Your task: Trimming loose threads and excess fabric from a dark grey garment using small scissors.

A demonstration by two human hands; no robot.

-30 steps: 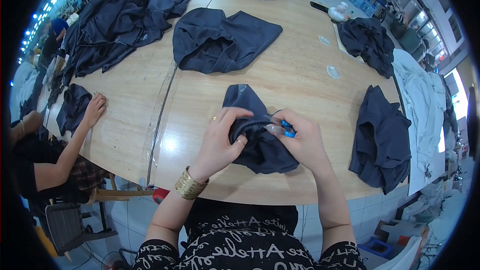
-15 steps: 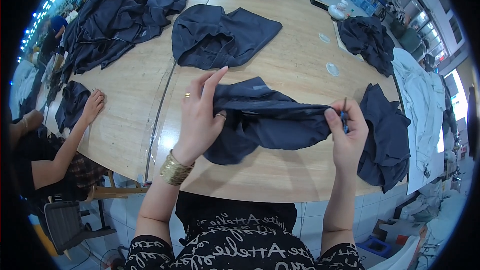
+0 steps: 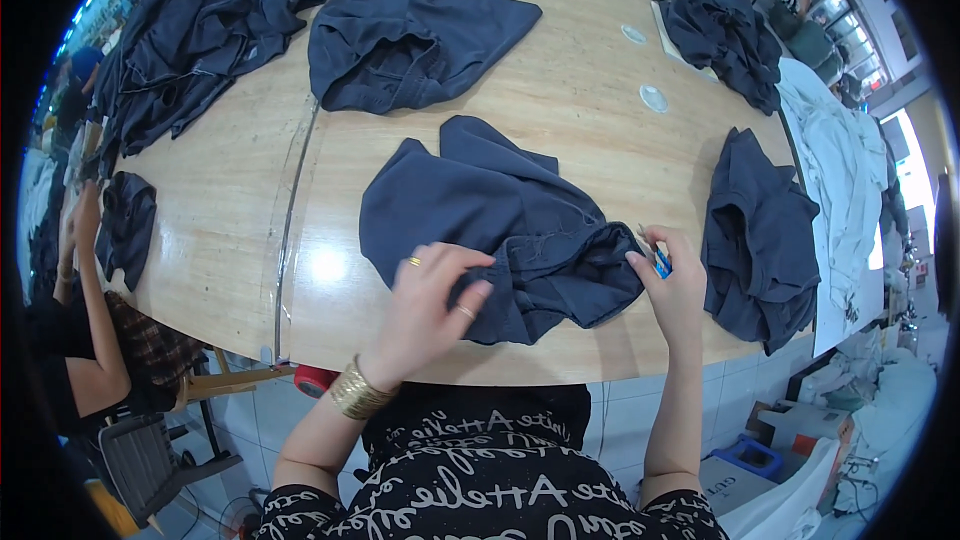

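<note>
A dark navy garment (image 3: 440, 205), which looks like a pair of shorts, lies spread on the table in front of me. Its gathered, open edge points right, with loose threads along a seam. My right hand (image 3: 668, 275) pinches that edge between thumb and fingers while also holding small blue-handled thread snips (image 3: 661, 262). Over the near left part of the cloth is my left hand (image 3: 425, 305), its thumb and forefinger apart, the other fingers partly hidden and slightly blurred.
A similar garment (image 3: 400, 50) lies beyond mine. Dark clothes are heaped far left (image 3: 200, 40), far right (image 3: 725, 35) and stacked near right (image 3: 762, 240). At left, a co-worker's arm (image 3: 95, 290) is beside another dark piece (image 3: 128, 225). White cloth (image 3: 835, 170) covers the right side.
The garment has come down from between my hands and now lies flatter on the table. My left hand has moved nearer and off its upper edge; the right keeps its pinch. The co-worker's hand has drawn back left.
</note>
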